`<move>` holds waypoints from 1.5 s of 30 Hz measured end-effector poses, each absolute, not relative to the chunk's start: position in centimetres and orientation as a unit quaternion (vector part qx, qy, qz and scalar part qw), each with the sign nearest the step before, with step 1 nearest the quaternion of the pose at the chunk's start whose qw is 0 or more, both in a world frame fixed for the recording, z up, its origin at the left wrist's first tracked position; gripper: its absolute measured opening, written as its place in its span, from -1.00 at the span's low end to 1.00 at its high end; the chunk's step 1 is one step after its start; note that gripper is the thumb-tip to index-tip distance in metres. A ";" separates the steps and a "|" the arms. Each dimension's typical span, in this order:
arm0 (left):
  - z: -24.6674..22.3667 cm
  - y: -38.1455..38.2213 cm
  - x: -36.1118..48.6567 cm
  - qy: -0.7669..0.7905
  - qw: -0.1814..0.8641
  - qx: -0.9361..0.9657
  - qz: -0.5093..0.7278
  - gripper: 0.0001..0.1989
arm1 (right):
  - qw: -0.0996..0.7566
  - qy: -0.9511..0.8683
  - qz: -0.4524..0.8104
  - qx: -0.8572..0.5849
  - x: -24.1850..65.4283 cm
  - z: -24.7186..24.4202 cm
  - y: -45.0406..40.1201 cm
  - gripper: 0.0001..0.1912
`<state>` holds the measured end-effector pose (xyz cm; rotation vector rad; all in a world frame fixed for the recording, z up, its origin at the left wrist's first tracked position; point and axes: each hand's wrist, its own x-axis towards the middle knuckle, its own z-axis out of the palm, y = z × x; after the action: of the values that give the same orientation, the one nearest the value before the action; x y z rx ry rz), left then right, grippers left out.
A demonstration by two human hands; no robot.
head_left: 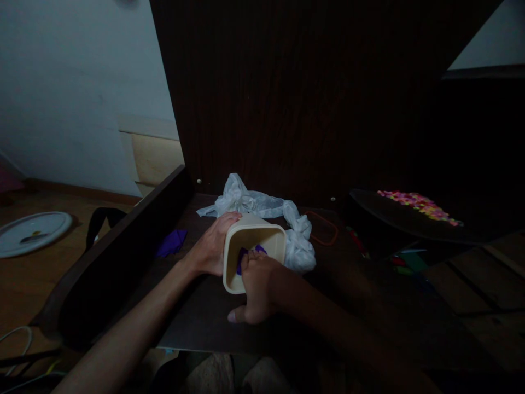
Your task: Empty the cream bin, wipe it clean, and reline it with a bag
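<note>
A cream-coloured plastic container point(255, 225) lies tilted on the dark table, its open mouth facing me. My left hand point(215, 243) is closed around its left side. My right hand point(262, 284) reaches into the mouth with its fingers on a purple cloth point(241, 261), while the thumb stays outside below the rim. The hand hides much of that cloth. Another piece of purple cloth point(172, 242) lies to the left of my left hand. Crumpled white plastic bags point(297, 235) sit behind and to the right of the container.
The dark wooden table point(197, 323) has a raised left edge point(123, 246) and a tall back panel point(287, 98). An orange loop point(328, 230) lies behind the bags. Farther right, small colourful pieces point(418, 205) rest on a dark surface. A white round lid-like object point(36, 230) is on the floor.
</note>
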<state>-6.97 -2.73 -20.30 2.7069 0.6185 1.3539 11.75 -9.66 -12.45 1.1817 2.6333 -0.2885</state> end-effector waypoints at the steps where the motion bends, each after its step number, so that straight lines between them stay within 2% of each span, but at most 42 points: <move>1: -20.3 -2.7 -7.0 0.198 0.025 0.878 0.436 0.19 | 0.130 0.899 -0.106 0.405 11.5 -12.6 -9.3 0.13; 7: -20.8 -2.6 -7.3 0.217 0.037 0.873 0.435 0.20 | 0.162 0.889 -0.169 0.394 10.6 -13.5 -7.4 0.30; 11: -20.8 -2.7 -7.2 0.201 0.033 0.870 0.449 0.22 | 0.127 0.891 -0.211 0.382 10.9 -14.2 -6.9 0.31; 15: -20.6 -2.9 -7.0 0.190 0.021 0.870 0.454 0.20 | 0.126 0.906 -0.192 0.356 10.8 -14.0 -7.0 0.19; 19: -20.8 -2.9 -6.9 0.201 0.024 0.867 0.455 0.23 | 0.167 0.920 -0.156 0.317 10.3 -13.3 -7.3 -0.08; 24: -21.1 -2.8 -7.0 0.197 0.035 0.864 0.463 0.24 | 0.074 0.937 -0.131 0.315 9.8 -13.9 -7.9 -0.26; 28: -21.4 -2.6 -7.1 0.226 0.023 0.858 0.460 0.16 | 0.026 0.929 -0.153 0.336 9.7 -14.8 -8.6 -0.39; 35: -21.3 -2.7 -7.4 0.230 0.049 0.857 0.459 0.14 | -0.049 0.912 -0.177 0.368 10.7 -13.6 -11.4 -0.11; 38: -21.3 -2.6 -7.6 0.238 0.074 0.852 0.461 0.17 | -0.071 0.892 -0.215 0.392 11.4 -13.0 -12.6 -0.08; 45: -21.4 -2.4 -7.8 0.235 0.065 0.864 0.440 0.26 | 0.010 0.890 -0.149 0.431 12.2 -13.8 -14.1 -0.10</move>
<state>-7.84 -2.36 -21.44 2.6075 0.7104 1.3280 12.16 -14.09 -13.81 1.3461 2.7787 -0.4641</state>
